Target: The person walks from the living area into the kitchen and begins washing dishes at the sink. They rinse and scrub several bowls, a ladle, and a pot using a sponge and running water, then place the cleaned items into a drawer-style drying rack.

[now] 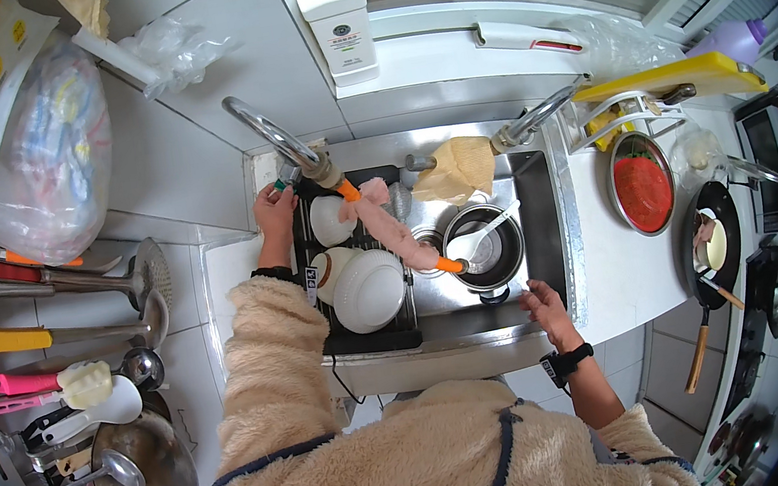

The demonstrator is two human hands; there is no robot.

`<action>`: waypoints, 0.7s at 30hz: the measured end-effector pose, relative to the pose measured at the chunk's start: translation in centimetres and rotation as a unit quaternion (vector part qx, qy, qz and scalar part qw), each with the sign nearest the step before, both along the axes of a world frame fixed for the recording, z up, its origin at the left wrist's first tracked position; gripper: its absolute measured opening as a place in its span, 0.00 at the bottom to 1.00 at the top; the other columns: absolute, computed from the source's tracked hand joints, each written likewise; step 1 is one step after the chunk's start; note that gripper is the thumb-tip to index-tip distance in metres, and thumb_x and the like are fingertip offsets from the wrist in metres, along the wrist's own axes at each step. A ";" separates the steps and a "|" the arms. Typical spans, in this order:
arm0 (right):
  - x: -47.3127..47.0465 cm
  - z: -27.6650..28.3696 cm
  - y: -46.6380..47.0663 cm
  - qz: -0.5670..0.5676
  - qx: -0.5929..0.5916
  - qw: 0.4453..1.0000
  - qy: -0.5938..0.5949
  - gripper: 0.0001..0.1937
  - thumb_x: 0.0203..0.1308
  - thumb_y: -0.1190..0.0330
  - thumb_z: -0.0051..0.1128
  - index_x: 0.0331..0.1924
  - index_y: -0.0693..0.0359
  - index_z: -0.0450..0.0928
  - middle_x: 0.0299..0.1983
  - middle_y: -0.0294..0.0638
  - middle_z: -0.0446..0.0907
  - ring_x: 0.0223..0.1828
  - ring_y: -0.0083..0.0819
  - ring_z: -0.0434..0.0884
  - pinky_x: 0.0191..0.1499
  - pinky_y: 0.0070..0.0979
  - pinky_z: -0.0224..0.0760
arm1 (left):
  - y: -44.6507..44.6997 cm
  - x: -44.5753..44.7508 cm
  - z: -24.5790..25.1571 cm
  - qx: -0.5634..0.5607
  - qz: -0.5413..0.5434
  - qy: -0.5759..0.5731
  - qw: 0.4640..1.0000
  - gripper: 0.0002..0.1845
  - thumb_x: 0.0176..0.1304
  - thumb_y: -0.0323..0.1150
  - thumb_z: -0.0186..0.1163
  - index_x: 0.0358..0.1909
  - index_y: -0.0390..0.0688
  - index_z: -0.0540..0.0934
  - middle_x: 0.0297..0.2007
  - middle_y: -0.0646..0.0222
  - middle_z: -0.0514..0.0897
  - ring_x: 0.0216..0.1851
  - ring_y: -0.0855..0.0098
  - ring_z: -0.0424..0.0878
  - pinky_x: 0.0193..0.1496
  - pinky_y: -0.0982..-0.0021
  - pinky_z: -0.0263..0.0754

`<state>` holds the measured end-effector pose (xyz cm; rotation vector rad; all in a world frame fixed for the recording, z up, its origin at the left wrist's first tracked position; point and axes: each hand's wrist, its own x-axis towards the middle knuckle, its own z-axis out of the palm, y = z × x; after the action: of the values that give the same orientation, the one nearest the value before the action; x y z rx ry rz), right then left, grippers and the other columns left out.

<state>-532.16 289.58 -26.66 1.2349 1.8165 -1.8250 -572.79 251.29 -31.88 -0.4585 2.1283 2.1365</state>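
Observation:
My left hand [275, 213] is at the back left of the sink, its fingers pinching the small green-marked tap handle [283, 181] beside the chrome faucet [283, 142]. From that faucet an orange hose [450, 265], wrapped in pink cloth [395, 233], reaches over a steel pot [520, 253]. A white spoon [468, 240] rests in the pot, its handle against the rim. My right hand [548, 306] hovers over the sink's front right edge, fingers loosely spread and holding nothing. The pot's black handle [494, 296] lies to its left.
White bowls [370, 292] stand on a black drying rack [373, 341] in the sink's left side. A tan ribbed cloth [454, 171] hangs at the back. Rightward are a red-bottomed basin [644, 193], a frying pan [712, 285] and a yellow cutting board [674, 80]. Utensils [70, 332] hang left.

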 end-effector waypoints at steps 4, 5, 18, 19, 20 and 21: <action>-1.2 0.0 -1.2 0.046 0.016 0.998 0.038 0.25 0.68 0.65 0.56 0.65 0.68 0.66 0.40 0.42 0.83 0.41 0.25 0.80 0.43 0.22 0.71 | 0.0 -0.5 0.1 0.038 -0.013 -0.074 0.996 0.12 0.66 0.29 0.62 0.47 0.33 0.75 0.34 0.67 0.81 0.30 0.74 0.82 0.32 0.76 0.81; -1.4 0.0 -1.3 0.057 0.022 0.996 0.061 0.25 0.68 0.66 0.56 0.65 0.68 0.66 0.39 0.42 0.83 0.40 0.25 0.80 0.43 0.22 0.72 | 0.0 -0.6 0.2 0.061 -0.012 -0.079 0.995 0.13 0.67 0.30 0.61 0.47 0.32 0.74 0.33 0.67 0.80 0.28 0.74 0.82 0.31 0.76 0.80; -0.9 1.9 -0.7 0.086 0.077 0.991 0.064 0.19 0.72 0.64 0.49 0.61 0.66 0.70 0.42 0.39 0.83 0.41 0.22 0.79 0.40 0.20 0.70 | 3.3 -0.8 -0.4 -0.091 0.051 -0.055 0.993 0.33 0.73 0.61 0.37 0.41 0.37 0.73 0.22 0.63 0.75 0.17 0.70 0.74 0.17 0.69 0.74; -0.7 1.8 -0.5 0.089 0.084 0.989 0.078 0.19 0.72 0.64 0.49 0.61 0.66 0.70 0.41 0.39 0.83 0.41 0.23 0.79 0.40 0.20 0.70 | 3.1 -1.1 -0.6 -0.062 0.043 -0.074 0.994 0.33 0.72 0.61 0.37 0.41 0.37 0.73 0.21 0.64 0.74 0.16 0.71 0.73 0.15 0.68 0.71; -0.5 1.7 -0.5 0.095 0.087 0.989 0.071 0.19 0.72 0.64 0.49 0.61 0.67 0.70 0.41 0.39 0.83 0.41 0.23 0.79 0.41 0.20 0.70 | 2.9 -1.2 -0.7 -0.045 0.053 -0.120 0.990 0.34 0.72 0.62 0.37 0.42 0.37 0.73 0.19 0.64 0.73 0.15 0.71 0.72 0.13 0.67 0.69; -0.5 1.5 -0.3 0.102 0.089 0.988 0.077 0.19 0.72 0.64 0.49 0.60 0.67 0.71 0.41 0.39 0.83 0.41 0.24 0.79 0.41 0.21 0.71 | 2.6 -1.5 -0.8 0.002 0.079 -0.177 0.981 0.35 0.71 0.63 0.37 0.42 0.37 0.73 0.18 0.65 0.72 0.14 0.72 0.69 0.13 0.69 0.66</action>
<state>-532.62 289.32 -25.14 0.9441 2.1438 -1.7162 -574.31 253.91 -32.70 -0.9565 1.9441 1.9512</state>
